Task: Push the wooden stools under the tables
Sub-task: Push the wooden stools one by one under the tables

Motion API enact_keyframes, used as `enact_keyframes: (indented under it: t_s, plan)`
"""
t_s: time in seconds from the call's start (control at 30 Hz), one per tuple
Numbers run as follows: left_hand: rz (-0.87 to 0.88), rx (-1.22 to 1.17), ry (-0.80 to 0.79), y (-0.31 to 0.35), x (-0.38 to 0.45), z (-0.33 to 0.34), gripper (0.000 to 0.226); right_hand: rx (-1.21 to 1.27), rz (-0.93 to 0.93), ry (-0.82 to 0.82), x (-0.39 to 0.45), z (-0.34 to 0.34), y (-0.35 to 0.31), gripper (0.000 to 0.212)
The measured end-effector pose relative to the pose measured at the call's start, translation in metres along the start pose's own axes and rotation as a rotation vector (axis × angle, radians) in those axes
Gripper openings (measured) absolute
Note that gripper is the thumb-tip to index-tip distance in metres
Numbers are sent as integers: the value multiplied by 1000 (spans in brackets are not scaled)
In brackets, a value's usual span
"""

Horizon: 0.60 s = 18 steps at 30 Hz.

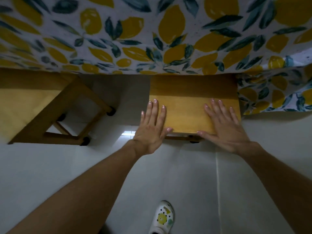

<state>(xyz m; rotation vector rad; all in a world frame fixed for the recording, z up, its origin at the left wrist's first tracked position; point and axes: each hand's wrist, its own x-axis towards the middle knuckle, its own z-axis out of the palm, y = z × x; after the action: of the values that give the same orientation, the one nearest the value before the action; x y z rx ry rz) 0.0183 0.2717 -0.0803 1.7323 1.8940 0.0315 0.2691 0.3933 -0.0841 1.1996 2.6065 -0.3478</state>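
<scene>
Two flat, splayed hands: left hand (pixel 150 127), right hand (pixel 226 130) | smooth rectangular wooden stool (pixel 189 105) seat

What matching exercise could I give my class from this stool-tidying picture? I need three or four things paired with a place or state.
Things:
1. right-hand stool
2. left-hand stool
3. tablecloth
4. shoe

Places or states:
A. white, on the floor at the bottom of the picture
B. both hands flat on its seat
C. lemon print, hanging over the table edge
D. untouched, its legs showing

Pairs: 1-B, 2-D, 3-C, 4-A

The left hand and right hand lie open.
</scene>
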Motion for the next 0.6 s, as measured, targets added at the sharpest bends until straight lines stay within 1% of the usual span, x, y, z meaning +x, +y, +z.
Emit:
enact_keyframes:
  t_s: [0.1, 0.17, 0.23, 0.3, 0.37, 0.53, 0.6]
  plan:
    - [103, -29, -54, -21, -5, -15, 66, 57, 172, -40, 0, -4, -29, 94]
    - [142, -34, -6, -45, -15, -21, 64, 138, 273, 10, -1, -5, -61, 97]
    - [108, -63, 77, -75, -33, -27, 63, 175, 293, 85, -1, -4, -105, 98]
    - [45, -78, 141, -109, -55, -33, 63, 180, 255, 147, 1, 0, -152, 97]
    - [2, -38, 190, -158, -83, -45, 64, 199, 198, 180, 13, 7, -213, 97]
    - [-37, 55, 302, -302, -157, -89, 60, 281, 69, 195, 65, 21, -379, 99]
    - [-96, 43, 328, -361, -180, -106, 58, 299, -6, 200, 90, 22, -445, 100]
